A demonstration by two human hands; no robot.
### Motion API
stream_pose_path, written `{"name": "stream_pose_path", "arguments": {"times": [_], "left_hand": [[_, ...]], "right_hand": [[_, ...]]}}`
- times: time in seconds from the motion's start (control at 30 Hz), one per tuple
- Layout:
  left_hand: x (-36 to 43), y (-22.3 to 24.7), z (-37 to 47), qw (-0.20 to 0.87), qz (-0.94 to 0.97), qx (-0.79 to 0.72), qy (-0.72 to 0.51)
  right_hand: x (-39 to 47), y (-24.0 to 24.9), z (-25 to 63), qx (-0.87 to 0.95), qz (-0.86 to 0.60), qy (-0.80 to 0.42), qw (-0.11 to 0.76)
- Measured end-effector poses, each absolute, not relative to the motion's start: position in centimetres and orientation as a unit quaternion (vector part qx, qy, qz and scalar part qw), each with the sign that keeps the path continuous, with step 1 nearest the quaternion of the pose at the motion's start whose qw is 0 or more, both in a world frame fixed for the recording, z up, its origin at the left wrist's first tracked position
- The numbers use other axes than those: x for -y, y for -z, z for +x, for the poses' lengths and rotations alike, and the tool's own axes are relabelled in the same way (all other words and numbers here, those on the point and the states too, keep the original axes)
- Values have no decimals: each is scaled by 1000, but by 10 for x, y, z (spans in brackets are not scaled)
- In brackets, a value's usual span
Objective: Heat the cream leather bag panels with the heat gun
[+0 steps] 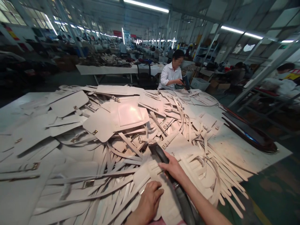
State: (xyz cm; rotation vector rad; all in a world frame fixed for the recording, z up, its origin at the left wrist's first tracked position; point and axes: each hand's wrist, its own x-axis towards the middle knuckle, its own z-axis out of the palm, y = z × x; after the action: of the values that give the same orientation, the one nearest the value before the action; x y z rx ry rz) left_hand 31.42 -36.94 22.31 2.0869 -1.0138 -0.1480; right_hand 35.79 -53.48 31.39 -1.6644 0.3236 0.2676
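My right hand (pixel 173 168) is closed around a black hand-held tool (pixel 160 152) with a long, rounded body. Its wide front end points up and away over the pile, while the rear runs down under my forearm. My left hand (pixel 150 198), fingers curled, grips a pale leather bag piece (pixel 167 195) just below the tool. What lies under the left fingertips is hidden. All around both hands are heaped pale leather parts (pixel 131 114): flaps, straps and panels, several with small metal buckles.
The pile covers most of the white table (pixel 236 140). Thin strap ends (pixel 234 193) hang over its right edge. A dark bundle of strips (pixel 250 129) lies at the right. Across the table, a person in a white shirt (pixel 172 75) holds a dark tool (pixel 186 82).
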Motion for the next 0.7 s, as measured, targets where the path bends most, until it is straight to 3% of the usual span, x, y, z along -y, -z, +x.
{"name": "stream_pose_path", "arguments": {"times": [0.13, 0.27, 0.47, 0.7], "left_hand": [[367, -232, 333, 433, 829, 354, 29], [381, -245, 381, 355, 899, 256, -24], [435, -255, 423, 143, 951, 235, 139], [452, -260, 433, 100, 944, 218, 225]], "right_hand": [[579, -318, 344, -199, -740, -73, 638], [637, -309, 313, -295, -742, -36, 601], [673, -301, 286, -325, -728, -81, 598], [658, -280, 338, -306, -719, -98, 616]]}}
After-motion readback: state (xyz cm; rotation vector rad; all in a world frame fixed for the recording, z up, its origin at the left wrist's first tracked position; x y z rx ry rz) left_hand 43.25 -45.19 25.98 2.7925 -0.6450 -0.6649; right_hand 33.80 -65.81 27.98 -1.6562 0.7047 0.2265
